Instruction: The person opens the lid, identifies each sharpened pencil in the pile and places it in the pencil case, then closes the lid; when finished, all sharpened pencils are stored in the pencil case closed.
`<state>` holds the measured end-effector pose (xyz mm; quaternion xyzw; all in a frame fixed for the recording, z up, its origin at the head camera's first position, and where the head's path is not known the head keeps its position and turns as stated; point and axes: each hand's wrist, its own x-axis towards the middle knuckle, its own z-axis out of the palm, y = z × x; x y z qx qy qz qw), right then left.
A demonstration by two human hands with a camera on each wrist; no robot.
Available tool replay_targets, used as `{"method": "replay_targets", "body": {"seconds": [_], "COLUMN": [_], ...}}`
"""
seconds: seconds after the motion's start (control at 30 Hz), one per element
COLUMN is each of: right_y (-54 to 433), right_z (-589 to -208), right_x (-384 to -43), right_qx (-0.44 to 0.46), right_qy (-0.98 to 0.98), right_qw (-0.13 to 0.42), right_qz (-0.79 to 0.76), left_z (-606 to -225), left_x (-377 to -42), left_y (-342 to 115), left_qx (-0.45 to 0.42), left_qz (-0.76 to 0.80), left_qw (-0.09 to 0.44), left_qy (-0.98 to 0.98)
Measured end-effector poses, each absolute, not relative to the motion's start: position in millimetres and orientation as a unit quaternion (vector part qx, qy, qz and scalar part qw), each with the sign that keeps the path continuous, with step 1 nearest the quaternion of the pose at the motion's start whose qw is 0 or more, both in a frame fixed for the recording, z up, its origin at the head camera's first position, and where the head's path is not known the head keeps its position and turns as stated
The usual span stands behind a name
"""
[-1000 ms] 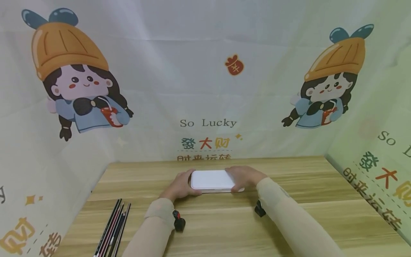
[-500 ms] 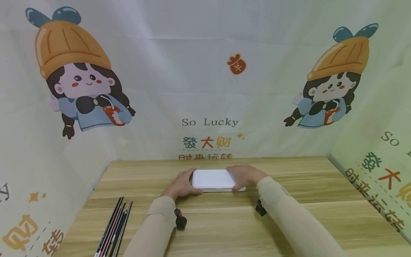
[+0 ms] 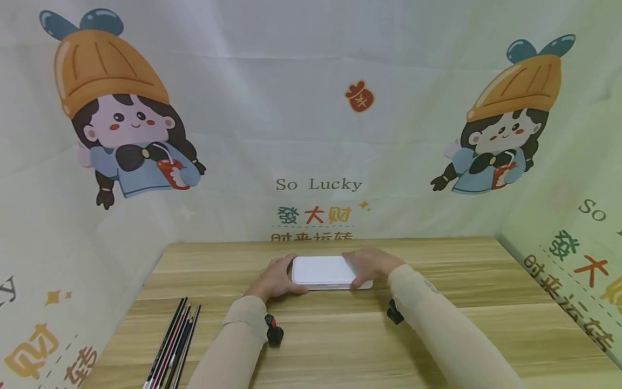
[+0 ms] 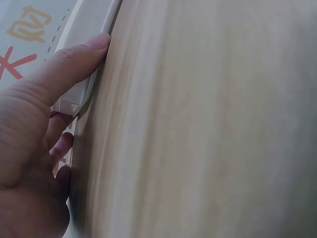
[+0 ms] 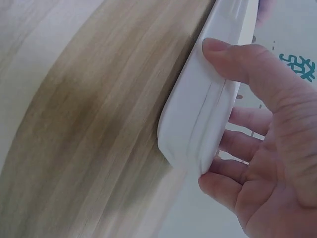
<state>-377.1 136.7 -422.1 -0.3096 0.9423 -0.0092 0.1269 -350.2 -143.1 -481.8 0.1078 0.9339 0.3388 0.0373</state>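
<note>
A white, flat box with rounded corners [image 3: 323, 270] lies on the wooden table near its back edge. My left hand [image 3: 278, 276] grips its left end. In the left wrist view the thumb [image 4: 74, 62] presses the front side, and the other fingers reach behind. At the other end my right hand [image 3: 370, 266] holds the box the same way, thumb in front and fingers at the back. The right wrist view shows a thin seam along the side of the white box [image 5: 190, 114]. What the box contains is hidden.
Several dark pencils [image 3: 174, 343] lie in a loose bundle on the left of the table [image 3: 335, 346]. Behind and beside the table hangs a printed cloth [image 3: 262, 119] with cartoon figures. A small black device [image 3: 274, 330] is worn on the left wrist.
The head view has shifted slightly, moving the whole scene a little to the right in the picture. Both hands keep their hold on the white box, which stays in place on the table.
</note>
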Motion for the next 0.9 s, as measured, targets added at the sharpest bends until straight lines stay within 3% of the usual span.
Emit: {"method": "replay_targets", "body": {"seconds": [0.9], "right_y": [132], "right_z": [-419], "right_x": [-381], "right_qx": [-0.294], "right_qy": [0.945], "right_qw": [0.140], "right_qz": [0.020], "left_z": [-484], "left_x": [-352], "left_y": [-145], "left_qx": [0.109], "left_qz": [0.330], "left_qw": [0.043], "left_qy": [0.936]}}
